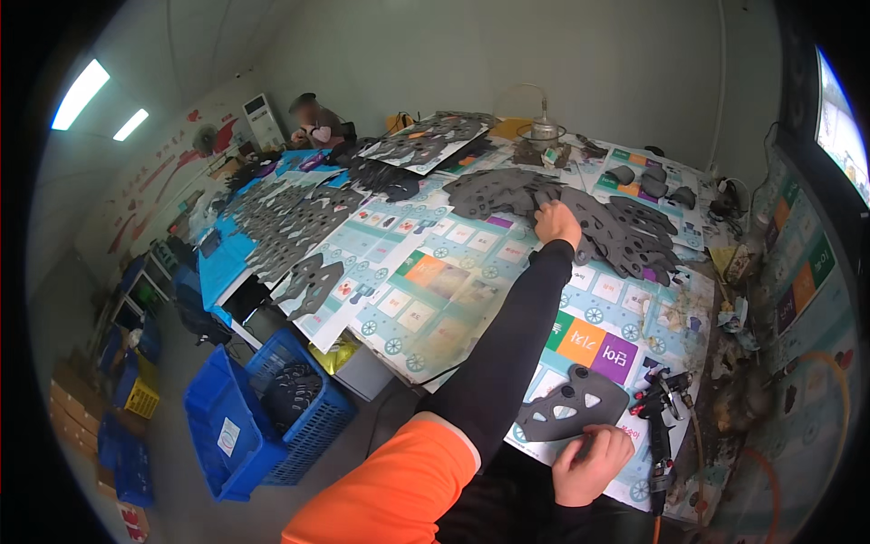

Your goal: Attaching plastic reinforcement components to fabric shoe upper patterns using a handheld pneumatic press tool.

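Observation:
My left arm, in an orange sleeve and a black oversleeve, stretches across the table. My left hand (555, 224) is closed on the edge of a dark grey cut-out piece in a fanned pile (621, 240) of similar flat pieces. Another grey cut-out piece (573, 403), with several holes and a dark round spot at its top, lies flat near me. At its lower edge rests my right hand (594, 462), fingers curled; whatever they hold is hidden. Right of this piece lies a black spray gun (660, 417) with a hose.
More grey pieces (299, 222) cover the left side of the table, with a stacked board (426, 145) behind. A metal pot (544, 131) stands at the back. Blue crates (240, 435) stand on the floor at left. A person (317, 125) sits at the far end.

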A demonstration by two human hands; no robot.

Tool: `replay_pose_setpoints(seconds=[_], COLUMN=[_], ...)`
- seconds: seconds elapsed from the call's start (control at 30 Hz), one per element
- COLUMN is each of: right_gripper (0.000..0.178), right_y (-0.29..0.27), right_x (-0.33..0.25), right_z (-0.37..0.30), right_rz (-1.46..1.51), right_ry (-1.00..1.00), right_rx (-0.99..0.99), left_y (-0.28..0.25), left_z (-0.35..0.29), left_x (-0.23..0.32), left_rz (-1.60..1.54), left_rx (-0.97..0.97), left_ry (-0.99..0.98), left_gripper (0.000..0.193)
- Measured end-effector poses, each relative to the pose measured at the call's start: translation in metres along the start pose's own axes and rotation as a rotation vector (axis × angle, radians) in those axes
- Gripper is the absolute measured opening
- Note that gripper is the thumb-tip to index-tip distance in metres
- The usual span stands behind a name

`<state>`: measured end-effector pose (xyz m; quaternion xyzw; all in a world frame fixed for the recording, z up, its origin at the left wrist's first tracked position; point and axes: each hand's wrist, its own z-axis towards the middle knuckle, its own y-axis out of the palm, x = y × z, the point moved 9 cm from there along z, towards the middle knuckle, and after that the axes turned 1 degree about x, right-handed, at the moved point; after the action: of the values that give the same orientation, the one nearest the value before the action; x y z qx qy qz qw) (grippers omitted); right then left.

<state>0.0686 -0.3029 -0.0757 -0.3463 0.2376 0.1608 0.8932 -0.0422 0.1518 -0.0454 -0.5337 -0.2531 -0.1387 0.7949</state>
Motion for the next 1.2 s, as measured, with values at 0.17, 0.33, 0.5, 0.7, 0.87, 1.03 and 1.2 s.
replay_pose_setpoints(seconds=[0.17, 0.33, 0.5, 0.7, 0.87, 1.03, 1.2], right_gripper=[0.017, 0.017, 0.018, 0.029, 0.039, 0.048, 0.069], right_y=[0.001, 0.006, 0.000, -0.015, -0.018, -0.043, -0.036], right_x=[0.000, -0.012, -0.001, -0.010, 0.011, -0.007, -0.032], right_z=[0.004, 0.005, 0.003, -0.004, -0.020, -0.007, -0.002], right_rz=[-0.019, -0.007, -0.039, 0.052, 0.325, 0.748, 0.617], right_ry=[-0.004, -0.047, -0.030, -0.015, 0.029, 0.336, 0.402], right_rx=[-0.028, -0.047, 0.000, 0.074, 0.190, 0.132, -0.052], left_y=[-0.005, -0.052, -0.138, -0.222, -0.194, -0.193, -0.200], left_z=[0.012, 0.027, -0.034, -0.179, -0.268, -0.313, -0.325], left_x=[0.019, 0.020, 0.078, 0.047, -0.020, -0.044, -0.073], left_rz=[-0.090, -0.659, -1.140, -0.998, -1.129, -1.057, -1.198], left_rx=[0.119, 0.045, -0.219, -0.521, -0.779, -0.851, -0.912], left_ry=[0.150, 0.151, 0.233, 0.575, 0.425, 0.435, 0.401], left_gripper=[0.036, 0.029, 0.026, 0.022, 0.020, 0.021, 0.021])
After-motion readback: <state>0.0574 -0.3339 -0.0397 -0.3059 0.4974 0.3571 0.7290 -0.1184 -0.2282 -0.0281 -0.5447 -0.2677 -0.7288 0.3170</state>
